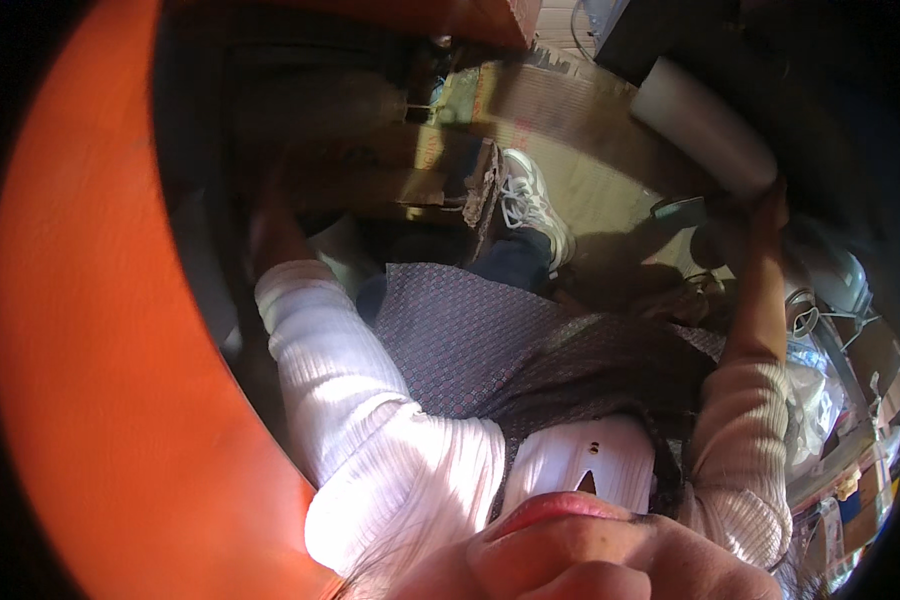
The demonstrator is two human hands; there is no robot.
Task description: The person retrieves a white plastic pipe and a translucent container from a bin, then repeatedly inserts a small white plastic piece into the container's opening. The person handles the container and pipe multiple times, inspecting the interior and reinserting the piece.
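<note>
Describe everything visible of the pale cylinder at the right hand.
The pale cylinder looks greyish-white, smooth and plain, its edges blurred; its material is unclear. It slants across the upper right of the view, from upper left to lower right. The right hand is at its lower end, but shadow hides the grip.

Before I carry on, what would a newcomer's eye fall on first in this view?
Most likely the broad, bright orange surface curving down the whole left side. Next comes the pale cylinder slanting at the upper right, with the right hand at its lower end, though shadow hides the grip. The white sneaker, sunlit just above the middle, also stands out.
</note>
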